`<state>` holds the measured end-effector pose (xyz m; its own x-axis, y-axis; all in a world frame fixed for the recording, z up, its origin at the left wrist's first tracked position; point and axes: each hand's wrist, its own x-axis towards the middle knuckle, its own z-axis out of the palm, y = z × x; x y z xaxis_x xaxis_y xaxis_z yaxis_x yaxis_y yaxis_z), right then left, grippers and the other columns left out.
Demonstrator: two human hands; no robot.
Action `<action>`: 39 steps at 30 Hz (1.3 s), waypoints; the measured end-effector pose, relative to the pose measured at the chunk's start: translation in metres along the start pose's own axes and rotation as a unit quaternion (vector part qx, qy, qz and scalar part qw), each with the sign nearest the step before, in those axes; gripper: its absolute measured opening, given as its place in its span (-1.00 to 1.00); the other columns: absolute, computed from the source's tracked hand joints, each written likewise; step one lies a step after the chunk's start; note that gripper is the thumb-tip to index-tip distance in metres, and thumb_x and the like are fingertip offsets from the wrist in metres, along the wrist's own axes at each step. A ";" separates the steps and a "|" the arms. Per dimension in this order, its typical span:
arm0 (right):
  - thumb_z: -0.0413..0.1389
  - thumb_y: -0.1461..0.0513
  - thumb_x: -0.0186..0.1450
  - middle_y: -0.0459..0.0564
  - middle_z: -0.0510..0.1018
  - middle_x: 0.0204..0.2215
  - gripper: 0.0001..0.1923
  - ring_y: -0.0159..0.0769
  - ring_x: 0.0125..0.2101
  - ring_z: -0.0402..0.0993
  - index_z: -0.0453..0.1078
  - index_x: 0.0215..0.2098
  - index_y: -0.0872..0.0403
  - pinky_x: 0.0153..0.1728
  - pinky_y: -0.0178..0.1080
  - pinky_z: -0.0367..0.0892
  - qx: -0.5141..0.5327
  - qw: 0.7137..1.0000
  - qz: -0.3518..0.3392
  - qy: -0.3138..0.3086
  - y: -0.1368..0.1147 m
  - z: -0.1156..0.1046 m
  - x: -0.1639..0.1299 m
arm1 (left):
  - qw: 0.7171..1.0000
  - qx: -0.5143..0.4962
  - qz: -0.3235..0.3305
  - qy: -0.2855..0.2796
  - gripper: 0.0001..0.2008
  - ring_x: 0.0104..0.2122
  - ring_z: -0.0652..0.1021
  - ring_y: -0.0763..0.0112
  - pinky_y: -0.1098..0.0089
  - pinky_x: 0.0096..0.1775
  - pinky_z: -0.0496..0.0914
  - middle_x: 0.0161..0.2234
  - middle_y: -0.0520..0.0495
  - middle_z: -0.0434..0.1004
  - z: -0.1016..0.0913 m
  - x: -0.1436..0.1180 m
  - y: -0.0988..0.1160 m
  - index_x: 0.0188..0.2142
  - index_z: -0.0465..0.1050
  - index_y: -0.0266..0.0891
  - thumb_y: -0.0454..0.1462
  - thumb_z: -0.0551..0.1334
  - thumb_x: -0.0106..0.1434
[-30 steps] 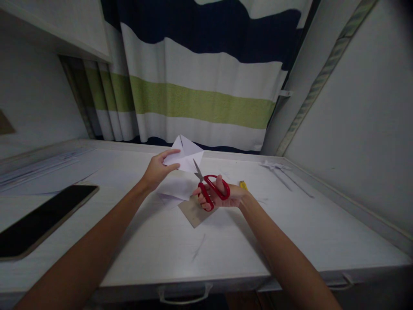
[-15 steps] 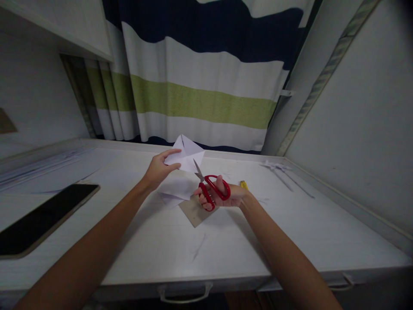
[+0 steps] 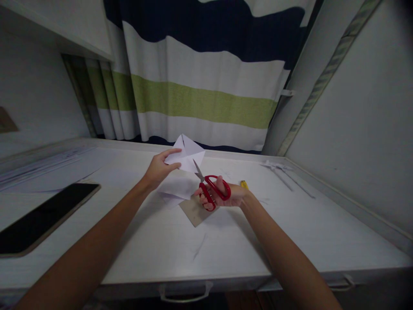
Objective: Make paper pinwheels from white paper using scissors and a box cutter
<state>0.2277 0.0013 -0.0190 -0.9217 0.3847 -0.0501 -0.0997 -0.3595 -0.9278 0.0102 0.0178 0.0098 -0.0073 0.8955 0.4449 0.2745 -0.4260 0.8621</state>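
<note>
My left hand [image 3: 162, 167] pinches the left edge of a white sheet of paper [image 3: 190, 154], thumb below and fingers above. The paper is creased, has a slit near its top corner and is held up off the desk. Red-handled scissors [image 3: 222, 191] are in my right hand [image 3: 234, 194], with fingers through the handle loops. Their blades point up and left, at the paper's lower right edge. Beneath them lie a tan square card [image 3: 194, 215] and another piece of white paper [image 3: 176, 189], partly hidden by my right hand.
A black phone [image 3: 41, 217] lies on the white desk [image 3: 155, 249] at the left, before a stack of papers [image 3: 54, 165]. A yellow object [image 3: 244, 184] sits behind my right wrist. Paper pieces with thin sticks [image 3: 284, 172] lie at the back right. A striped curtain [image 3: 206, 101] hangs behind.
</note>
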 end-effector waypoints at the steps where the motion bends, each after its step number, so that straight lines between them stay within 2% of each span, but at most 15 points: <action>1: -0.17 -0.17 0.08 0.02 0.35 -0.45 -0.30 -0.46 -0.50 0.26 0.19 -0.15 0.26 -0.46 -0.32 0.16 0.002 1.000 0.005 0.003 0.000 -0.001 0.000 | 1.000 -0.001 -0.001 0.000 -0.53 -0.57 0.36 0.58 0.54 -0.53 0.26 -0.23 -0.07 0.42 0.000 0.000 0.000 -0.11 0.33 -0.28 -0.32 0.23 -0.10; 6: -0.11 -0.18 0.02 -0.02 0.32 -0.46 -0.28 -0.47 -0.53 0.24 0.19 -0.14 0.26 -0.49 -0.32 0.17 -0.001 1.000 0.016 0.011 0.000 -0.003 0.000 | 1.000 -0.013 -0.012 -0.006 -0.52 -0.58 0.36 0.59 0.56 -0.55 0.25 -0.28 -0.05 0.42 -0.001 0.000 0.001 -0.09 0.31 -0.27 -0.32 0.22 -0.09; 21: -0.24 -0.14 0.14 -0.04 0.29 -0.55 -0.31 -0.54 -0.64 0.11 0.22 -0.15 0.30 -0.61 -0.39 0.09 0.017 0.997 0.039 0.063 -0.004 0.002 0.001 | 1.000 -0.020 -0.002 0.011 -0.51 -0.57 0.34 0.54 0.51 -0.50 0.26 -0.39 0.00 0.43 -0.003 0.004 -0.007 -0.11 0.35 -0.24 -0.30 0.25 -0.13; 27: -0.23 -0.13 0.15 -0.08 0.26 -0.60 -0.35 -0.56 -0.67 0.09 0.24 -0.19 0.29 -0.65 -0.41 0.06 0.020 0.998 0.032 0.059 -0.004 0.004 0.002 | 0.999 -0.052 -0.014 0.007 -0.50 -0.56 0.34 0.53 0.50 -0.50 0.25 -0.44 0.02 0.40 -0.002 0.005 -0.009 -0.11 0.34 -0.25 -0.31 0.24 -0.14; 39: -0.23 -0.11 0.17 -0.11 0.23 -0.64 -0.39 -0.56 -0.69 0.06 0.26 -0.27 0.27 -0.69 -0.42 0.01 0.029 0.997 0.032 0.071 -0.005 0.006 0.004 | 0.998 -0.059 -0.020 0.015 -0.50 -0.54 0.34 0.53 0.50 -0.47 0.25 -0.40 0.01 0.40 -0.002 0.005 -0.006 -0.12 0.35 -0.25 -0.32 0.25 -0.15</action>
<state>0.2228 -0.0004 -0.0126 -0.8647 0.4748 -0.1640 -0.0680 -0.4341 -0.8983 0.0069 0.0243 0.0075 -0.0463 0.9087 0.4150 0.1589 -0.4034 0.9011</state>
